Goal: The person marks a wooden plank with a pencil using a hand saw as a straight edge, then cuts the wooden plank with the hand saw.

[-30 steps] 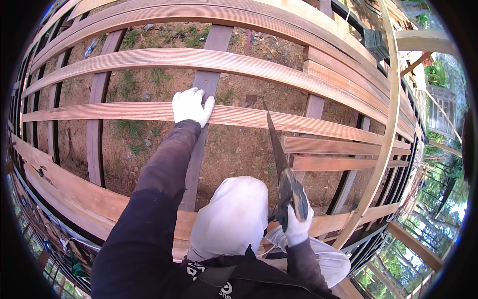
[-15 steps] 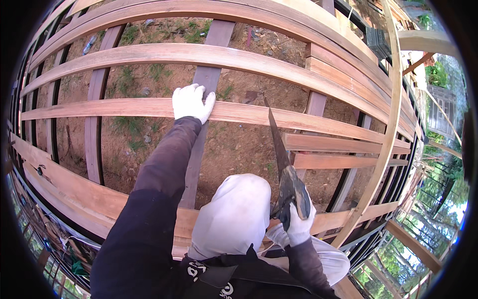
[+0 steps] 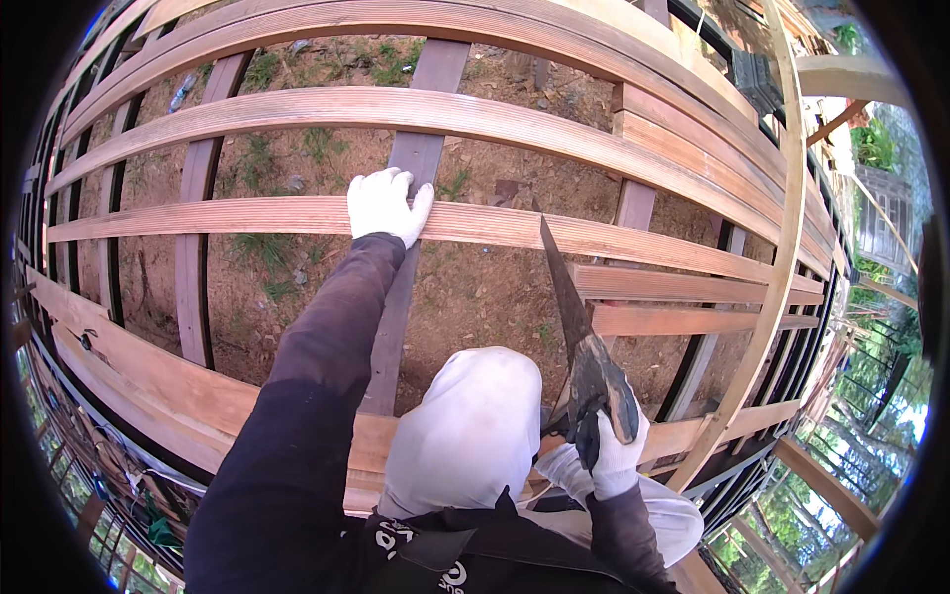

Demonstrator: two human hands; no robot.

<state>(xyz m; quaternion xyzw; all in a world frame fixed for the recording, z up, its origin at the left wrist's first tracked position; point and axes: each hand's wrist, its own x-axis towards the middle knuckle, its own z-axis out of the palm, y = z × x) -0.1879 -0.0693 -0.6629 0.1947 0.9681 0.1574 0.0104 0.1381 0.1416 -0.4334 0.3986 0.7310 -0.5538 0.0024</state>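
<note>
My left hand (image 3: 389, 206), in a white glove, grips a long grooved wooden board (image 3: 267, 215), its fingers curled over the far edge above a grey joist (image 3: 418, 163). In my gloved right hand (image 3: 620, 453) is a handsaw (image 3: 571, 302), held by its dark, worn handle. The saw's blade points away from me, and its tip lies over the same board, right of my left hand. Whether the teeth touch the wood I cannot tell. My white-clad knee (image 3: 465, 426) is between my two arms.
Shorter grooved boards (image 3: 673, 284) lie right of the blade. More long boards (image 3: 426, 107) cross the joists farther off, with bare soil (image 3: 475, 327) showing through the gaps. A pale timber (image 3: 762, 337) slants across the right side. Wide planks (image 3: 168, 371) run along the near left.
My right hand has drawn the saw slightly toward me and to the right. The left hand keeps its place on the board; the whole view has shifted a little.
</note>
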